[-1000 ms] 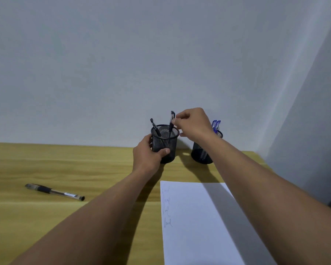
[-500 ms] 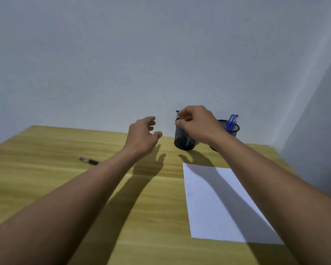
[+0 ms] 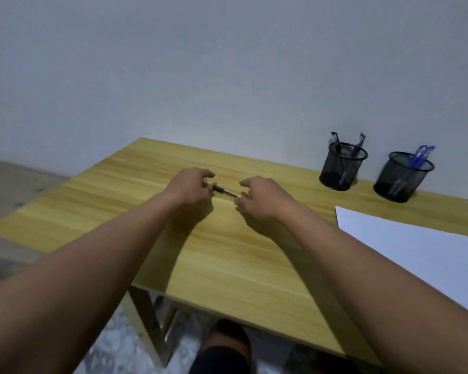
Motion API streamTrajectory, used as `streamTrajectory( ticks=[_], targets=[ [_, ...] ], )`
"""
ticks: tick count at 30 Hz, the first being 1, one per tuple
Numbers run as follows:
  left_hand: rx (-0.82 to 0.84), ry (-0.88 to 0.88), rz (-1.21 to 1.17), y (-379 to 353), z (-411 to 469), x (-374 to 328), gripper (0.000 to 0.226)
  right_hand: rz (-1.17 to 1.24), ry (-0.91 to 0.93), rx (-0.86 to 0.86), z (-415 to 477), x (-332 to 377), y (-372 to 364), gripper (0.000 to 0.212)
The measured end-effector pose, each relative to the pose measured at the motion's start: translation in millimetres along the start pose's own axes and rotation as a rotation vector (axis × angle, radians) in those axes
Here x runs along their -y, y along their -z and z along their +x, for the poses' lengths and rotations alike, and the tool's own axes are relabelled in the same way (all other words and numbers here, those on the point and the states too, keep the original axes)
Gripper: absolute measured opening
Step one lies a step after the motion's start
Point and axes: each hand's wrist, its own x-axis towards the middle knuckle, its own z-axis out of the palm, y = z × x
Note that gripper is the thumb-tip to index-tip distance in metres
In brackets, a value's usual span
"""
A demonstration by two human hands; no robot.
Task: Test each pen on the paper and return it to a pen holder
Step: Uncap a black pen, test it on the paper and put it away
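Note:
A black pen (image 3: 225, 191) lies on the wooden table (image 3: 227, 255) between my hands. My left hand (image 3: 191, 189) has curled fingers at the pen's left end and seems to pinch it. My right hand (image 3: 260, 198) touches the pen's right tip with bent fingertips; whether it pinches the tip is unclear. A black mesh holder (image 3: 341, 168) with two black pens stands at the back right. Beside it, a second mesh holder (image 3: 401, 177) has blue pens (image 3: 419, 157). The white paper (image 3: 416, 247) lies at the right.
The table's near edge (image 3: 254, 314) runs across the lower middle, with a table leg (image 3: 149, 322) and my knee (image 3: 224, 346) below it. The grey wall stands right behind the holders. Floor shows at the left.
Both hands have left the black-pen holder and moved left to the loose pen on the table. The camera has turned left and down, so the holders now sit at the right.

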Motion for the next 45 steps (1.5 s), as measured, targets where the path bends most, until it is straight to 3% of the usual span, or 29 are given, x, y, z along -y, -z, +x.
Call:
streamTrajectory(
  ticks=[4, 9, 12, 17, 22, 24, 30, 38, 45],
  targets=[
    [0.0, -0.009, 0.075, -3.9, 0.2, 19.0, 0.037, -0.128, 0.012, 0.0, 11.5, 3.0, -19.8, 0.024],
    [-0.069, -0.058, 0.136, -1.9, 1.9, 22.8, 0.026, -0.227, 0.026, -0.118, 16.8, -0.5, -30.2, 0.021],
    [-0.096, -0.09, 0.125, -1.2, -0.4, 21.8, 0.023, -0.163, 0.033, -0.169, 12.8, -3.0, -26.1, 0.024],
    [-0.061, -0.166, -0.093, 4.2, -9.3, 3.5, 0.016, 0.252, -0.005, -0.24, -3.8, -11.2, 10.8, 0.018],
    [-0.07, -0.17, -0.368, 15.0, -18.6, -40.1, 0.009, 1.142, -0.14, -0.235, -38.6, -23.2, 54.5, 0.01],
    [-0.019, -0.2, -0.496, 18.6, -25.1, -66.0, 0.007, 1.35, -0.165, -0.242, -50.8, -26.6, 60.4, 0.007],
    [0.098, -0.338, -0.628, 20.8, -36.1, -132.5, 0.011, 1.352, -0.111, -0.317, -82.8, -39.2, 69.5, 0.006],
    [0.223, -0.215, -0.838, 3.2, -40.3, -171.3, 0.017, 1.378, -0.13, -0.446, -112.6, -74.4, 87.5, 0.004],
    [0.201, -0.123, -1.03, -11.9, -41.0, -187.6, 0.009, 1.442, -0.16, -0.464, -111.7, -90.1, 90.4, 0.002]
  ],
)
